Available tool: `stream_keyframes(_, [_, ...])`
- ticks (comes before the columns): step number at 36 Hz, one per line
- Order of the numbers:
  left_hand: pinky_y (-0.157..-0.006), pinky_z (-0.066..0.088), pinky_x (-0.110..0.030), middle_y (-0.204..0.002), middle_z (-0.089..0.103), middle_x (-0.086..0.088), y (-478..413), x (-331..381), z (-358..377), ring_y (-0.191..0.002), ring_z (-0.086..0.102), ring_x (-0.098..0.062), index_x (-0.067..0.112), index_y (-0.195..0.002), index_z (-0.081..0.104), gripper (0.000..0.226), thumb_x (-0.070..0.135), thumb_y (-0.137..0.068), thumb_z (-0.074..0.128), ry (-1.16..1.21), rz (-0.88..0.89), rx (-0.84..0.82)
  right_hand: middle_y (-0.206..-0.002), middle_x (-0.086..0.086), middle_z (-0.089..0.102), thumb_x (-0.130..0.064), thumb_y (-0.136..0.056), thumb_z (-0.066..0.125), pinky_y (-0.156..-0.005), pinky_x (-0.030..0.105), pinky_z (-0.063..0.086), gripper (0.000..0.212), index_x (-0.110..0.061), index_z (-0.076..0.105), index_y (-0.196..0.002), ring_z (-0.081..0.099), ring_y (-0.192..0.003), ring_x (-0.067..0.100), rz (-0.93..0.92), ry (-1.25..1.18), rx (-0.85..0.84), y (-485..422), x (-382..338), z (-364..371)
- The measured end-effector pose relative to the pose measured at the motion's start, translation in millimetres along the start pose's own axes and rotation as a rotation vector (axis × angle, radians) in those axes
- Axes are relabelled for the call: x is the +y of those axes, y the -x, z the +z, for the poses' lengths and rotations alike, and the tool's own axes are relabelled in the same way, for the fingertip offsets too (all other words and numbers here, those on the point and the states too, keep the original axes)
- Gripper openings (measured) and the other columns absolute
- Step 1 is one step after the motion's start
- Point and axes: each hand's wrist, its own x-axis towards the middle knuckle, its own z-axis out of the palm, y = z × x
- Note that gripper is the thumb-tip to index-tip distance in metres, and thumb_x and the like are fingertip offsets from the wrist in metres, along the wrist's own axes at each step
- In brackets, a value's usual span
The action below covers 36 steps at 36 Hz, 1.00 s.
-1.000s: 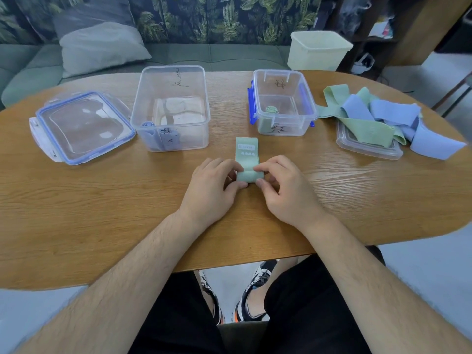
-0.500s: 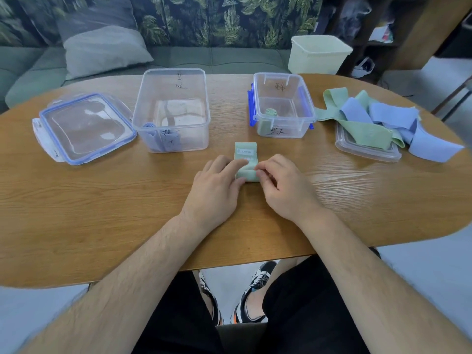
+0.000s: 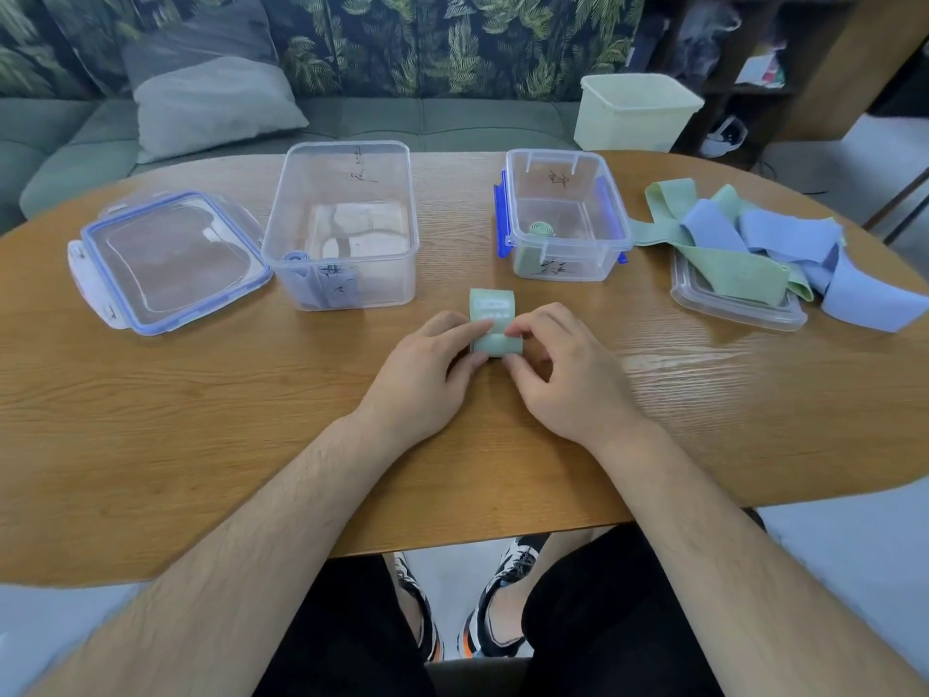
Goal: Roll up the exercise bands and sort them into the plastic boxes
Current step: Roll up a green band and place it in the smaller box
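A green exercise band (image 3: 495,319) lies on the wooden table (image 3: 201,394) in front of me, partly rolled, its short flat end pointing away. My left hand (image 3: 427,374) and my right hand (image 3: 563,374) pinch the roll from either side. Behind it to the right is a small clear box (image 3: 565,274) with blue clips holding one rolled green band (image 3: 540,228). To the left a larger clear box (image 3: 347,289) holds a rolled blue band (image 3: 301,274). A pile of loose green and blue bands (image 3: 754,244) lies on a clear lid (image 3: 729,306) at the right.
A clear lid with a blue rim (image 3: 166,259) lies at the table's left. A pale yellow tub (image 3: 636,113) stands behind the table, beside a green sofa with a grey cushion (image 3: 211,100). My knees and shoes show under the table's near edge.
The roll has grown and moved away from me; the flat end of the green band is shorter than a second ago. Both hands followed it forward.
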Motion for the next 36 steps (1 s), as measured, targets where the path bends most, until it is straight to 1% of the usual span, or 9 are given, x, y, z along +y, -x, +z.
stream_keyframes(5, [-0.097, 0.049, -0.035, -0.123, 0.058, 0.002, -1, 0, 1, -0.11, 0.058, -0.014, 0.013, -0.14, 0.059, 0.045, 0.022, -0.097, 0.065, 0.003, 0.009, -0.014, -0.106, -0.016, 0.053, -0.029, -0.089, 0.068, -0.069, 0.03, 0.053, 0.02, -0.027, 0.061, -0.108, 0.047, -0.087, -0.002, -0.019, 0.005, 0.014, -2, 1, 1])
stream_keyframes(10, [-0.093, 0.051, -0.047, -0.122, 0.058, 0.001, -5, -2, 3, -0.111, 0.059, -0.019, 0.013, -0.139, 0.059, 0.046, 0.027, -0.095, 0.065, -0.04, 0.01, -0.01, -0.105, -0.016, 0.054, -0.029, -0.089, 0.067, -0.07, 0.032, 0.055, 0.019, -0.026, 0.063, -0.108, 0.049, -0.086, -0.002, -0.008, -0.009, 0.036, -4, 3, 3])
stream_keyframes(16, [-0.096, 0.047, -0.049, -0.118, 0.047, -0.003, -14, -1, 7, -0.112, 0.05, -0.023, 0.016, -0.143, 0.054, 0.057, 0.046, -0.096, 0.042, -0.137, -0.045, -0.015, -0.098, -0.014, 0.054, -0.036, -0.095, 0.06, -0.073, 0.035, 0.055, 0.019, -0.026, 0.068, -0.109, 0.053, -0.088, 0.002, 0.022, 0.007, 0.053, -12, 7, 8])
stream_keyframes(20, [-0.098, 0.042, -0.047, -0.12, 0.049, -0.005, -24, -2, 9, -0.115, 0.045, -0.024, 0.012, -0.148, 0.047, 0.06, 0.043, -0.098, 0.035, -0.162, -0.078, -0.071, -0.094, -0.014, 0.052, -0.036, -0.099, 0.057, -0.073, 0.036, 0.053, 0.02, -0.024, 0.071, -0.108, 0.051, -0.089, 0.004, 0.033, 0.03, 0.063, -18, 10, 11])
stream_keyframes(23, [-0.095, 0.044, -0.045, -0.121, 0.057, -0.003, -26, -2, 11, -0.113, 0.05, -0.023, 0.014, -0.139, 0.052, 0.045, 0.035, -0.101, 0.044, -0.12, -0.046, 0.007, -0.095, -0.011, 0.054, -0.036, -0.101, 0.054, -0.07, 0.036, 0.053, 0.024, -0.023, 0.072, -0.108, 0.054, -0.092, 0.007, 0.04, 0.042, 0.057, -21, 12, 11])
stream_keyframes(26, [-0.084, 0.048, -0.047, -0.103, 0.057, 0.001, -26, -6, 15, -0.099, 0.054, -0.023, 0.016, -0.108, 0.057, 0.018, 0.032, -0.1, 0.052, -0.107, -0.037, 0.102, -0.1, -0.011, 0.053, -0.039, -0.101, 0.053, -0.071, 0.035, 0.052, 0.024, -0.028, 0.069, -0.115, 0.056, -0.095, 0.009, 0.049, 0.05, 0.067, -22, 12, 11])
stream_keyframes(28, [-0.078, 0.049, -0.047, -0.099, 0.055, -0.002, -27, -8, 18, -0.094, 0.056, -0.026, 0.015, -0.1, 0.059, 0.025, 0.038, -0.099, 0.049, -0.113, -0.054, 0.157, -0.107, -0.012, 0.053, -0.04, -0.101, 0.053, -0.072, 0.039, 0.055, 0.023, -0.031, 0.061, -0.12, 0.059, -0.094, 0.012, 0.044, 0.033, 0.066, -23, 12, 11])
stream_keyframes(33, [-0.073, 0.05, -0.045, -0.095, 0.055, -0.004, -30, -5, 21, -0.089, 0.057, -0.027, 0.014, -0.101, 0.068, 0.035, 0.04, -0.101, 0.044, -0.262, -0.054, 0.225, -0.115, -0.014, 0.051, -0.044, -0.091, 0.065, -0.071, 0.038, 0.055, 0.029, -0.031, 0.06, -0.116, 0.057, -0.094, 0.009, 0.039, 0.069, 0.033, -22, 11, 9])
stream_keyframes(36, [-0.075, 0.049, -0.04, -0.101, 0.056, -0.002, -27, 0, 20, -0.095, 0.057, -0.025, 0.018, -0.115, 0.068, 0.035, 0.041, -0.099, 0.048, -0.359, -0.047, 0.23, -0.116, -0.015, 0.051, -0.042, -0.087, 0.069, -0.074, 0.037, 0.054, 0.034, -0.032, 0.061, -0.118, 0.049, -0.091, 0.003, 0.075, 0.066, 0.031, -22, 12, 9])
